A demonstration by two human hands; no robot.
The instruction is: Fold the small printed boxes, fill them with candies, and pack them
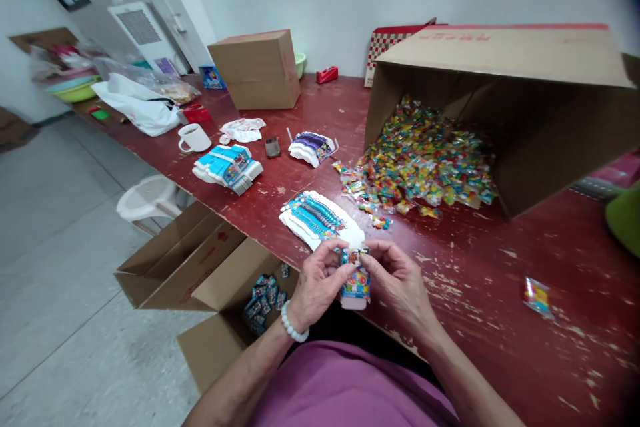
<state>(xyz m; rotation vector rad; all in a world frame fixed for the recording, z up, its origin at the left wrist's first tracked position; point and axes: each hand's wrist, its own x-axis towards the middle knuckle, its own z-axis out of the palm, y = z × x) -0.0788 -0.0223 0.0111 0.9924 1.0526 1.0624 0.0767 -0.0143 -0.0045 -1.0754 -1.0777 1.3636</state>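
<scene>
Between my two hands I hold a small blue printed candy box over the table's front edge. A pale flap sticks out at its lower end. My left hand is closed on its left side, thumb on the front. On the right side and upper corner, my right hand grips it with thumb and fingers. Just beyond my hands lies a fanned stack of flat blue and white cartons. Past it, wrapped candies spill from a large cardboard box lying on its side.
Below the table edge, an open carton holds several finished-looking small boxes. On the red table are a white mug, bundled blue cartons, purple cartons, a closed cardboard box and one candy packet.
</scene>
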